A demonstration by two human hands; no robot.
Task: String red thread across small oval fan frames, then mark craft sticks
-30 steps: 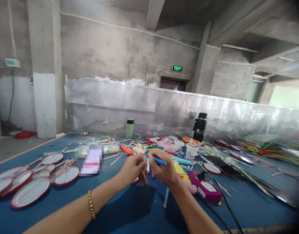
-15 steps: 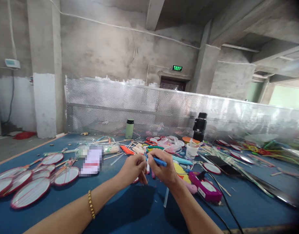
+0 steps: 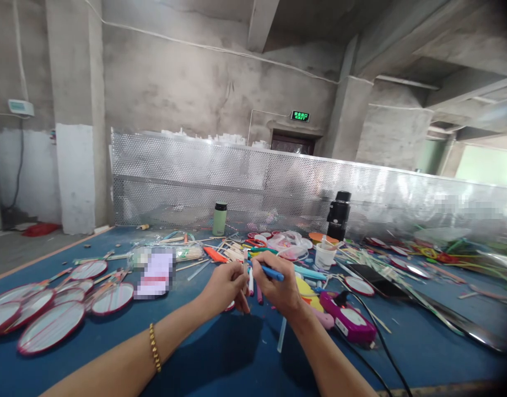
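Observation:
My right hand (image 3: 280, 286) is closed around a blue pen (image 3: 273, 274), whose tip end points left. My left hand (image 3: 227, 284) pinches a thin pale strip (image 3: 246, 257) that sticks up above the fingertips; its lower part is hidden by the fingers. The pen's tip meets or nearly meets the strip; whether they touch I cannot tell. Just behind the hands lie an orange pointed piece (image 3: 215, 254) and several light wooden sticks (image 3: 236, 252). Beside my right wrist are a yellow disc (image 3: 305, 289) and a purple device (image 3: 348, 317) with a black cable.
Several round red-rimmed hoops (image 3: 53, 326) on sticks lie at the left, near a pale purple sheet (image 3: 155, 274). A green tumbler (image 3: 219, 219), a white cup (image 3: 325, 255) and a black thermos (image 3: 338, 215) stand farther back. A perforated metal screen (image 3: 187, 171) closes the table's far side.
The pen has shifted very slightly in my right hand's grip. Otherwise both hands stay in place, the left still on the strip.

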